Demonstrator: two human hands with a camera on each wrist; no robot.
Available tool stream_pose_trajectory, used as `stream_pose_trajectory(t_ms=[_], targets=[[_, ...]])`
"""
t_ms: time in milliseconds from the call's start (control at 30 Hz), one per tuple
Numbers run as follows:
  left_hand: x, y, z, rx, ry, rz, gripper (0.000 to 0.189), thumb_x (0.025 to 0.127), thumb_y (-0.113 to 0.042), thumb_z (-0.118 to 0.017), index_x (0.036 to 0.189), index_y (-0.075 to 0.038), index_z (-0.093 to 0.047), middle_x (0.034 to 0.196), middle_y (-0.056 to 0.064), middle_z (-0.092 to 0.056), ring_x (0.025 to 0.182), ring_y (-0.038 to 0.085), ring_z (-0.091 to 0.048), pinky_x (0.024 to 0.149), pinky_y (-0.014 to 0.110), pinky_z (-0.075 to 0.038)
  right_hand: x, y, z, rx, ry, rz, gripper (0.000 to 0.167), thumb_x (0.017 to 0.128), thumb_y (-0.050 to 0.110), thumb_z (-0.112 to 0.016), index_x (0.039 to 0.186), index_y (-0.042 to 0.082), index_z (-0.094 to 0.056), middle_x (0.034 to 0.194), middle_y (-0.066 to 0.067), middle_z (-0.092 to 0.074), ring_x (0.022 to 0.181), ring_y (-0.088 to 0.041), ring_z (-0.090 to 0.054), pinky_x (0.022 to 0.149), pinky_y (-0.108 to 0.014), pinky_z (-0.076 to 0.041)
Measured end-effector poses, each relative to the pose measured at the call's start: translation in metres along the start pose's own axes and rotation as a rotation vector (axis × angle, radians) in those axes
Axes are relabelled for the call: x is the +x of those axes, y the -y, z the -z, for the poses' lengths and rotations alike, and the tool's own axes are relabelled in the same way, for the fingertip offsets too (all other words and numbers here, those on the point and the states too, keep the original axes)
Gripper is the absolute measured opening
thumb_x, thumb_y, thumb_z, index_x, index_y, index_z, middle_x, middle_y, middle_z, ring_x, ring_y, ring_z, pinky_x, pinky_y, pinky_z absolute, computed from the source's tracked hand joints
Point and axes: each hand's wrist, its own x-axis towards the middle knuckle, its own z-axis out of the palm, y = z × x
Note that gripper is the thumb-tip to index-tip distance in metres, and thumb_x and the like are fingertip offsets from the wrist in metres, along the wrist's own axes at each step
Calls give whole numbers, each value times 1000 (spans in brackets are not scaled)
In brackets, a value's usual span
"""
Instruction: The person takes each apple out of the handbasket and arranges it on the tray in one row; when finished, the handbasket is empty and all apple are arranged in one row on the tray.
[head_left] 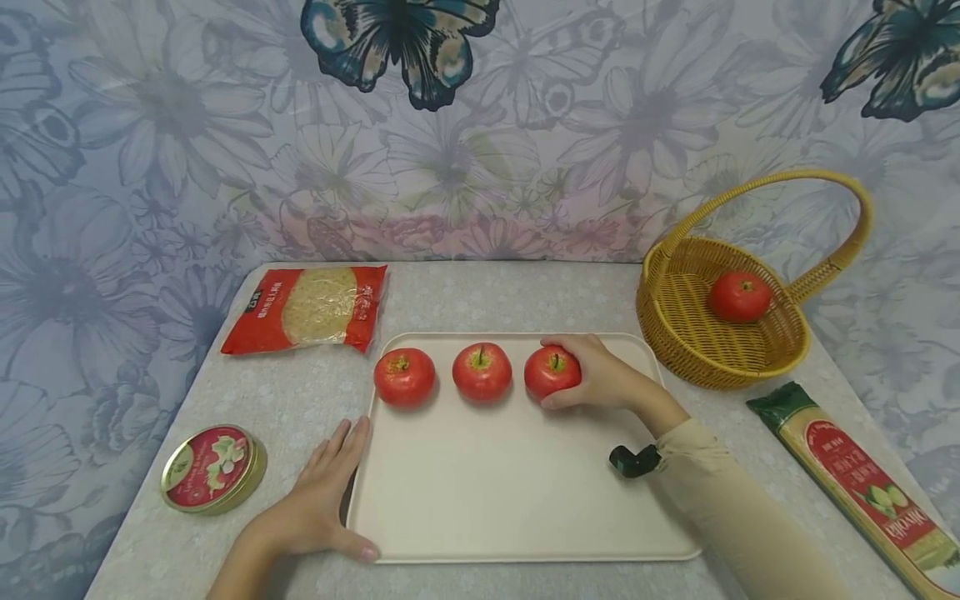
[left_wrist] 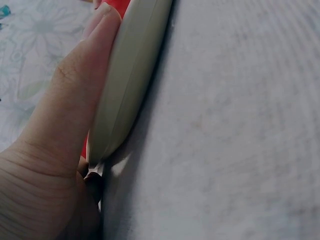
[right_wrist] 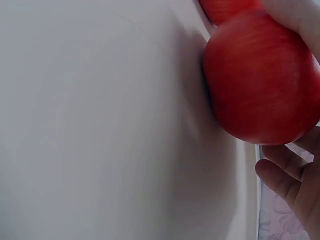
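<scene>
A cream tray (head_left: 517, 483) lies on the table with three red apples in a row along its far side. The right hand (head_left: 607, 375) curls round the rightmost apple (head_left: 551, 372), thumb at the near side and fingers behind. In the right wrist view that apple (right_wrist: 260, 80) is close over the tray's surface, and its shadow falls beside it. To its left are the middle apple (head_left: 482, 372) and the left apple (head_left: 405, 378). The left hand (head_left: 318, 500) rests at the tray's left edge, fingers straight. Its thumb (left_wrist: 70, 100) lies along the rim in the left wrist view.
A yellow wicker basket (head_left: 675, 358) with one apple (head_left: 740, 297) inside stands at the back right. A long pasta packet (head_left: 862, 483) lies in front of it. At the left are a red packet (head_left: 307, 308) and a round tin (head_left: 213, 469).
</scene>
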Motion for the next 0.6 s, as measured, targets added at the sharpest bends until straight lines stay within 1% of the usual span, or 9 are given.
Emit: stream_pose_trajectory(t_ms=[200, 433, 600], targets=[[1, -2, 2, 9, 12, 13, 156, 43, -72, -87, 161, -16, 0, 168, 17, -5, 151, 48, 1, 113, 74, -5, -2, -3, -2, 21, 14, 5, 99, 68, 47, -89, 151, 25, -38, 142, -5, -44, 130, -25, -39, 104, -57, -45], [1, -2, 1, 6, 8, 13, 156, 44, -69, -88, 161, -15, -1, 167, 17, -6, 151, 48, 1, 113, 74, -5, -1, -6, -4, 20, -3, -12, 101, 69, 51, -87, 152, 25, -36, 139, -7, -42, 127, -26, -45, 103, -56, -46], [1, -1, 0, 1, 8, 18, 155, 44, -68, -89, 161, -17, -1, 168, 17, -6, 152, 47, 2, 114, 74, -4, -3, -5, -3, 14, -10, -17, 104, 68, 53, -87, 153, 25, -33, 140, -8, -42, 130, -27, -44, 105, -58, -44]])
